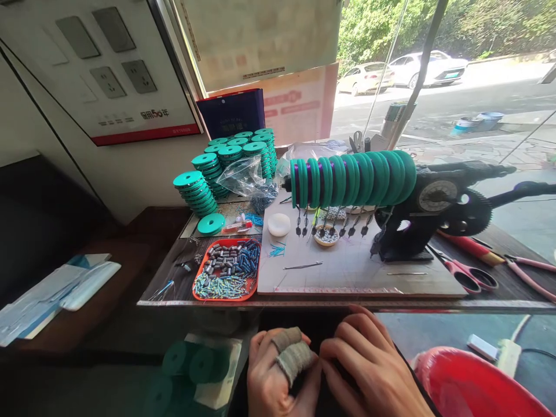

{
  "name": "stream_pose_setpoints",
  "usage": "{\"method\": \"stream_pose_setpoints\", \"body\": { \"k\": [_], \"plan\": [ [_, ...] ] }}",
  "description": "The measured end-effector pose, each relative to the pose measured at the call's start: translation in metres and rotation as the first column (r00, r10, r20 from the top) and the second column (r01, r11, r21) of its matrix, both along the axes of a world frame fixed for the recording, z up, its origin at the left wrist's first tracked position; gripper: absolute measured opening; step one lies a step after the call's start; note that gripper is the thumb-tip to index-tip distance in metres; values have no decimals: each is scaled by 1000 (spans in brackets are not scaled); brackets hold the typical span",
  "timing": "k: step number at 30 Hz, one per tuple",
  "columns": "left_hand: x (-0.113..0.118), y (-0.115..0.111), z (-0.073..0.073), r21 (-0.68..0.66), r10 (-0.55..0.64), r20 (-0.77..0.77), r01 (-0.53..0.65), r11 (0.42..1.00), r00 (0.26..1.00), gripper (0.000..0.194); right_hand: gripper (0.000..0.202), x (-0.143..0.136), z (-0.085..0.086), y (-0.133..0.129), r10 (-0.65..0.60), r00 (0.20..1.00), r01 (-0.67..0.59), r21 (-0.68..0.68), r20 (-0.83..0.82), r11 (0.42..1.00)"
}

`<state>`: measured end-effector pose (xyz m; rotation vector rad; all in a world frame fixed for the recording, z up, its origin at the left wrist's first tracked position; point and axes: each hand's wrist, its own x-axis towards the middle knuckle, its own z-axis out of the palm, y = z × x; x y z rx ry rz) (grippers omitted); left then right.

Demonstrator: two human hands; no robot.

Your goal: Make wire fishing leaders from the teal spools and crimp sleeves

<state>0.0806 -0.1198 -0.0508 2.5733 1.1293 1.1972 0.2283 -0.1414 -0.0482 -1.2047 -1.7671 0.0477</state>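
Observation:
Below the front edge of the bench, my left hand [278, 376] is closed, with cloth wraps [293, 356] around two of its fingers. My right hand [369, 365] is beside it, thumb and fingers pinched together. Their fingertips meet, and whatever lies between them is too small or hidden to make out. Above them on the bench, a row of green foam rings [351, 178] sits on the shaft of a black cranked machine [434, 202]. Short dark lines with small dark pieces [343, 231] hang beneath the rings.
An orange tray [195, 292] holds small metal parts. A bowl of beads [326, 236], a white disc [278, 225] and a thin hooked tool [303, 266] lie on the board. Stacked green spools [200, 194] stand behind. Scissors [469, 277], pliers [527, 275] and a red basin [478, 376] are rightward.

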Motion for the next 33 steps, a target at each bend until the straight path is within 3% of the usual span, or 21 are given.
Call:
{"method": "stream_pose_setpoints", "body": {
  "k": [33],
  "plan": [
    [-1,-2,-4,-26,-12,27,13,1000,1000,14,22,-1,-6,0,-25,1000,25,42,-8,999]
  ]
}}
